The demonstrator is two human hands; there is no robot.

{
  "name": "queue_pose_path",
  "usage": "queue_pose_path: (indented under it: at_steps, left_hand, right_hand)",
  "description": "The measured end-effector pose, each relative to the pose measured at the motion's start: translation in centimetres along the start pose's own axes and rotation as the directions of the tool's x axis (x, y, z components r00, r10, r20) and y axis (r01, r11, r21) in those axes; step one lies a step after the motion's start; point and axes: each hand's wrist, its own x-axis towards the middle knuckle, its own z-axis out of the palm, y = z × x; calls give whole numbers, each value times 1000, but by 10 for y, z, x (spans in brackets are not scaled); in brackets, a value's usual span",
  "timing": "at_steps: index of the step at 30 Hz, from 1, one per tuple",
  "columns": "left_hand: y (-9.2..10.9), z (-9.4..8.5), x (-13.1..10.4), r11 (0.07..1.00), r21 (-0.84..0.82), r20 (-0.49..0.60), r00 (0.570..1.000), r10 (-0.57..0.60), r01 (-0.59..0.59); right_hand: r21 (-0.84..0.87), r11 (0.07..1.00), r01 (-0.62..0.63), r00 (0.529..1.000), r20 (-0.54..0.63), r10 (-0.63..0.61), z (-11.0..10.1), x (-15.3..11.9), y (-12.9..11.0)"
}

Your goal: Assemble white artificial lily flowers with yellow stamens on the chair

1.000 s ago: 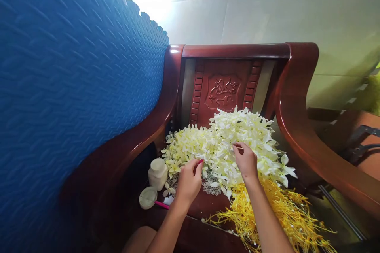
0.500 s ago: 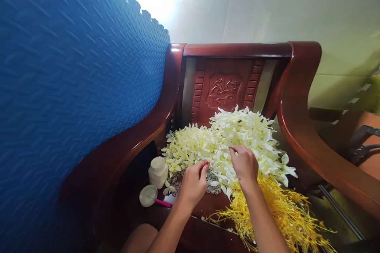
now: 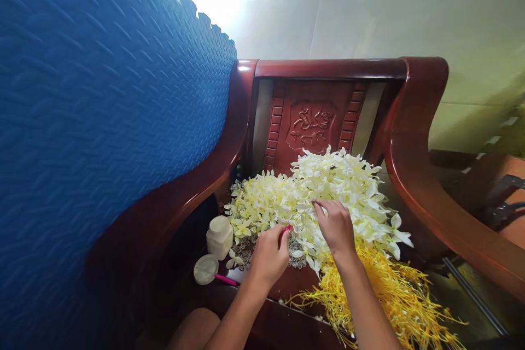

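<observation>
My left hand (image 3: 268, 256) is closed, with a small pink object (image 3: 287, 228) showing at its fingertips; the rest of it is hidden. Up and to the right, my right hand (image 3: 336, 225) pinches thumb and fingers together in front of the white flowers. A thin stem-like line shows faintly between the two hands, and what the right fingertips hold is too small to name. Behind both hands lies a heap of artificial white petal flowers (image 3: 340, 175), with a paler, yellowish-white bunch (image 3: 262, 197) at its left. Yellow thread-like stamens (image 3: 394, 290) spread under my right forearm.
Everything lies on a dark red wooden chair (image 3: 328, 69) with curved arms. A white jar (image 3: 220, 239) stands at the left, and a round lid (image 3: 205, 269) beside it bears a pink-handled stick (image 3: 226, 280). A blue foam mat (image 3: 123, 93) rises at the left.
My right hand has shifted slightly up and left. My left hand keeps its closed grip, with the pink object still at its fingertips. The view has moved a little.
</observation>
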Motion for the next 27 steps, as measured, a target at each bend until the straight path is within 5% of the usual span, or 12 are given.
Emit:
queue_pose_path:
  at_steps: [3,7,13,18,24,27]
  left_hand:
    - [0,1,0,1000,10,2,1000,7,-7]
    - [0,1,-1,1000,20,9,1000,-5,4]
    - [1,0,-1,1000,21,16,1000,-12,12]
    - [1,1,-1,1000,12,25,1000,-19,19]
    - [5,1,-2,1000,24,36,999,-10,9]
    - [6,1,-2,1000,27,41,999,-1,0]
  right_hand:
    - [-168,981,96,995,0,-97,-3,-1,-4]
    - [-310,951,8,992,-114,-45,-5,-4,-5]
    - [-309,923,-231,951,-274,146,-6,-9,10]
    - [-255,925,-282,921,-342,187,-10,-8,17]
    - [-13,995,-99,980,-176,95,-7,-5,12]
    - [184,975,-122,992,-11,127,-5,-5,5]
